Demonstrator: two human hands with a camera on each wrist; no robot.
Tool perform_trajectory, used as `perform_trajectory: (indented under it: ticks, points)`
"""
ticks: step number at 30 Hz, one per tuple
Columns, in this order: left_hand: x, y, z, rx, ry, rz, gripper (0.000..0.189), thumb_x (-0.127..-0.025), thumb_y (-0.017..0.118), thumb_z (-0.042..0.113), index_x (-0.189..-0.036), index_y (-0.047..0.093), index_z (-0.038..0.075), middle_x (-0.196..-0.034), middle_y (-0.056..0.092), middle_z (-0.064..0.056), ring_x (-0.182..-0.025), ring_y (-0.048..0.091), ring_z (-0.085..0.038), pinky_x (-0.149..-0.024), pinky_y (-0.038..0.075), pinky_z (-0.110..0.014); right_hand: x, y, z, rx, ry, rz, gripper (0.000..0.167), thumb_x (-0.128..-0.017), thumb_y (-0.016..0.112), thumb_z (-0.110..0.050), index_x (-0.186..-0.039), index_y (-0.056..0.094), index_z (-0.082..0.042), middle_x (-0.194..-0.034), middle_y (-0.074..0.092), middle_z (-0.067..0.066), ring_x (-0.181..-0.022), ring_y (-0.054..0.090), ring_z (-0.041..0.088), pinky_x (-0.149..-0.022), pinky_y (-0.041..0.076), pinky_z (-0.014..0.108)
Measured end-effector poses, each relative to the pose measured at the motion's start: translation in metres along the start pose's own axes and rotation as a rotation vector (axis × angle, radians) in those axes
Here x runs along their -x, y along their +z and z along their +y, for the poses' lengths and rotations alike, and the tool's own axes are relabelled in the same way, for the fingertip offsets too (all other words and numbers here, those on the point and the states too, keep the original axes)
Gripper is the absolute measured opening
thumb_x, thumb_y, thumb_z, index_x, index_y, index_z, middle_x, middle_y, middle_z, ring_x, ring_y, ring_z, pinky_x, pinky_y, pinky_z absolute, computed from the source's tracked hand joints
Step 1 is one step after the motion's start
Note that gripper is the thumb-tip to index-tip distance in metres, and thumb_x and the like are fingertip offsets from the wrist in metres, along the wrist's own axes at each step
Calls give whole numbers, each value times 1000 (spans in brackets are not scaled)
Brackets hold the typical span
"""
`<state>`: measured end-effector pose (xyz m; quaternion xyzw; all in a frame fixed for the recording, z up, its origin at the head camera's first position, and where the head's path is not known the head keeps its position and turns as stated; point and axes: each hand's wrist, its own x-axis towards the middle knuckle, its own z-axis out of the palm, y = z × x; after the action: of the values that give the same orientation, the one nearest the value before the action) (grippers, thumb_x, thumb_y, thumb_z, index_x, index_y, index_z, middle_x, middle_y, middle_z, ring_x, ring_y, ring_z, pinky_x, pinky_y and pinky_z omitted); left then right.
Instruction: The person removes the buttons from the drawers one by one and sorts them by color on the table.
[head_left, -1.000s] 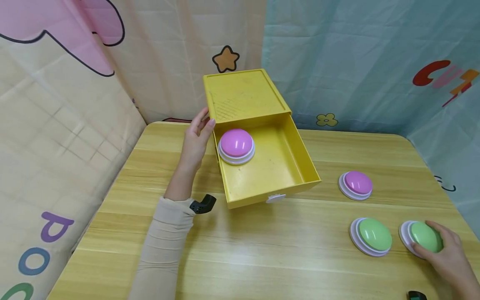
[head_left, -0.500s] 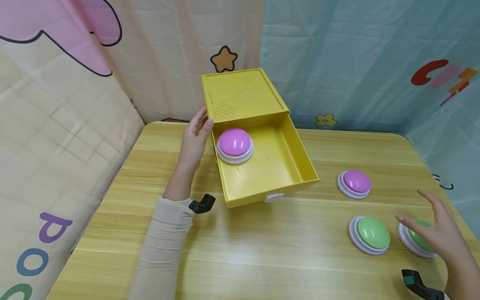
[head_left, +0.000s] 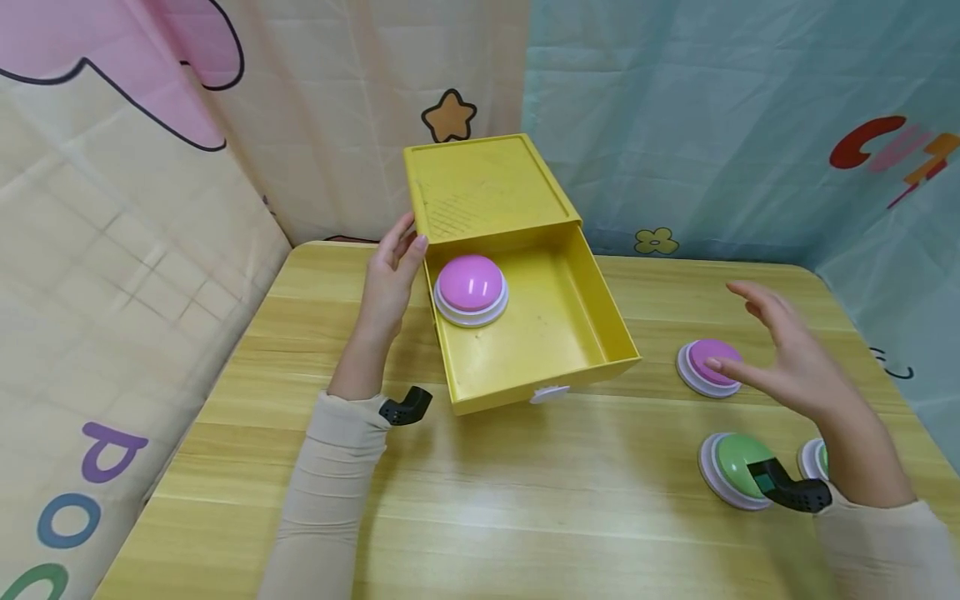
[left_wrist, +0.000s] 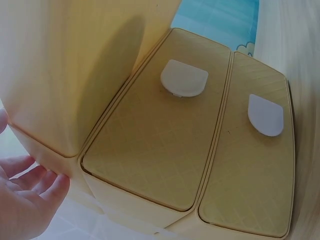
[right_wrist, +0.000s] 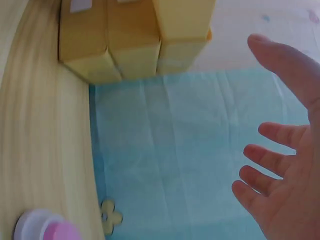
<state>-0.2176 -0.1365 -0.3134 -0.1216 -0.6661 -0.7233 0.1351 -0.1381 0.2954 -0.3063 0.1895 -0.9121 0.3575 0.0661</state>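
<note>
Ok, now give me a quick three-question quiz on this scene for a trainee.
1. Besides white, what colour is the button inside the open yellow drawer?
2. True or false: the right hand is holding nothing.
3. How many white handles show in the left wrist view? A: one; B: two; C: four.

Key: 1. Pink. 2. True. 3. B.

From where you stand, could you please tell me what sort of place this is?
Probably a recording booth: cartoon-print curtains hang behind a wood-grain table, and black wrist cameras are worn.
</note>
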Motion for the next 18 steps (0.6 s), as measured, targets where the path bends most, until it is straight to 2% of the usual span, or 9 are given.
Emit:
perform_trajectory:
  ticks: [2, 4, 6, 9, 12, 16, 18]
  points:
    - [0, 0, -1, -1, 2, 1, 50, -92, 52, 15, -137, 35, 4, -136, 37, -10, -123, 35, -20, -99, 32, -27, -12, 3, -11, -45, -84, -27, 95, -66, 77, 1, -143, 23, -17, -141, 24, 12, -128, 24, 27, -105, 21, 37]
    - [0, -1, -1, -3, 4, 0, 50, -92, 52, 15, -137, 35, 4, -136, 38, -11, -123, 36, -20, -99, 32, -27, -24, 6, -22, -91, -164, -63, 96, -65, 76, 6, -142, 24, -15, -141, 26, 10, -127, 26, 16, -103, 21, 19]
    - [0, -1, -2, -9, 7, -3, 50, -92, 52, 16, -137, 35, 4, -135, 38, -11, -122, 36, -21, -99, 32, -27, -35, 8, -34, -132, -239, -107, 96, -63, 75, 10, -142, 24, -11, -141, 26, 10, -125, 27, 8, -99, 22, 11]
    - [-1, -1, -2, -16, 7, -5, 50, -92, 52, 17, -137, 35, 4, -135, 39, -10, -122, 37, -21, -99, 33, -27, -51, 13, -51, -163, -314, -186, 96, -64, 75, 10, -141, 22, -9, -140, 27, 11, -125, 28, 7, -99, 23, 13]
    - [0, -1, -1, -19, 6, 0, 50, -92, 52, 16, -137, 35, 4, -135, 38, -10, -122, 37, -20, -99, 32, -27, -67, 18, -69, -183, -370, -264, 94, -65, 76, 6, -141, 23, -8, -140, 27, 10, -127, 27, 15, -102, 23, 18]
    - [0, -1, -1, -16, 6, 0, 51, -92, 53, 16, -137, 34, 4, -135, 38, -10, -122, 37, -20, -99, 32, -27, -88, 27, -92, -151, -403, -341, 91, -67, 79, -5, -140, 25, -5, -140, 28, 10, -126, 27, 24, -103, 24, 28]
    - [0, -1, -2, -17, 7, 0, 51, -92, 53, 16, -137, 34, 4, -136, 38, -10, -122, 37, -20, -99, 32, -28, -99, 32, -102, -125, -406, -378, 90, -67, 79, -10, -139, 25, -4, -140, 28, 10, -126, 27, 25, -103, 25, 34]
